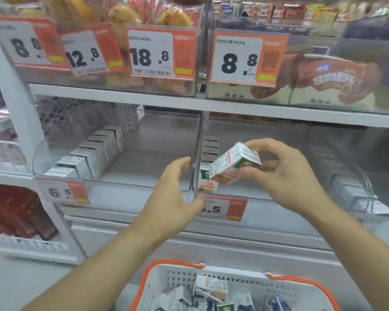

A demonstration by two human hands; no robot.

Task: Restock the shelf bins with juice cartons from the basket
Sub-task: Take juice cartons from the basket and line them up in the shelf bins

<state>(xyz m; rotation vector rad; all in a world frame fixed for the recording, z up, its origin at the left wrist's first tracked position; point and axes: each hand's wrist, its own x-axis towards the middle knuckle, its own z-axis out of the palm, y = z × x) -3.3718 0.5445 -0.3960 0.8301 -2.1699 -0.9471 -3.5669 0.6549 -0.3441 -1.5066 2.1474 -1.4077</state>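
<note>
My right hand (pixel 285 173) grips a small white juice carton (pixel 234 163), tilted on its side, in front of the right clear bin (pixel 279 194) on the middle shelf. A row of upright cartons (pixel 208 176) stands at that bin's left edge. My left hand (pixel 175 191) hovers with loosely curved fingers and holds nothing, at the divider between the two bins. The left clear bin (pixel 133 185) holds a row of white cartons (pixel 92 153) along its left side. The white basket (pixel 234 272) with orange rim sits below and holds several cartons (pixel 211 292).
The shelf above (pixel 189 102) carries clear bins of bread and biscuits with large price tags. Price tags (pixel 63 193) hang on the bin fronts. More packaged goods fill the rack at the left (pixel 14 209). Several boxes lie at the right bin's far right (pixel 355 194).
</note>
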